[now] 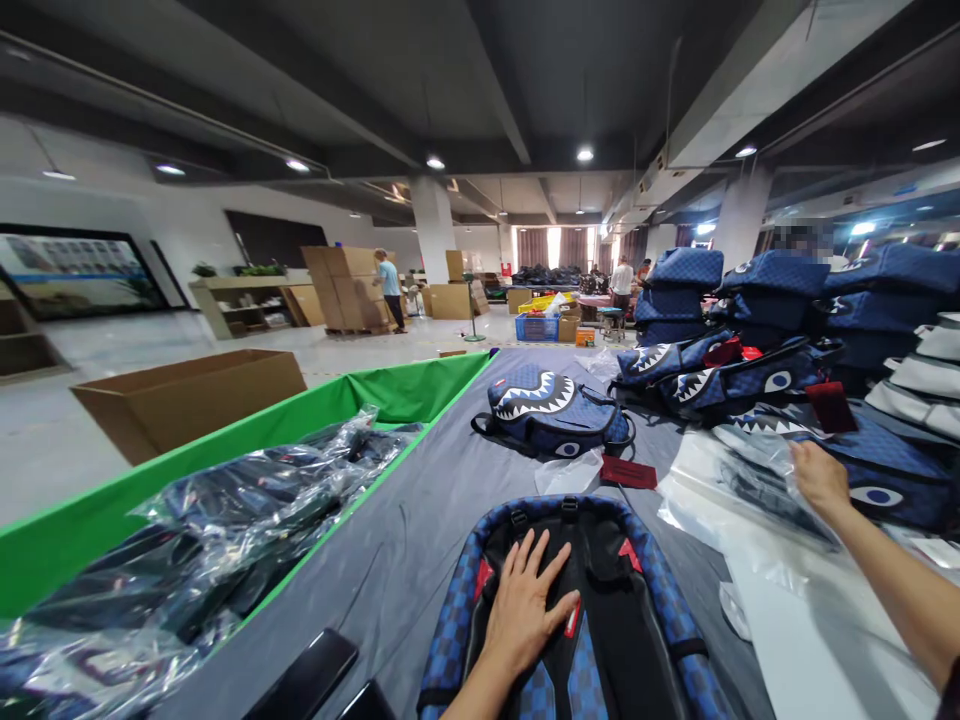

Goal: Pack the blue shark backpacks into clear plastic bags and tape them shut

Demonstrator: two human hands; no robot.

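Note:
A blue-checked backpack (630, 640) lies back side up on the grey table in front of me, its black padded back and straps showing. My left hand (529, 605) rests flat on that back panel, fingers spread. Off to the right, my right hand (821, 478) is closed on the edge of a clear plastic bag (772, 470) with something dark in or under it. Beneath the bag lies a stack of whitish plastic sheets (705, 490). A second backpack (551, 410) with a shark mouth and eye sits farther back, near a dark red tag (628, 472).
On my left, a green-lined bin (405, 385) holds several plastic-wrapped bags (277, 490). An open cardboard box (187, 395) stands behind it. Stacked blue backpacks (780, 290) rise at right. Two black phone-like objects (307, 675) lie near the front edge. People work farther back.

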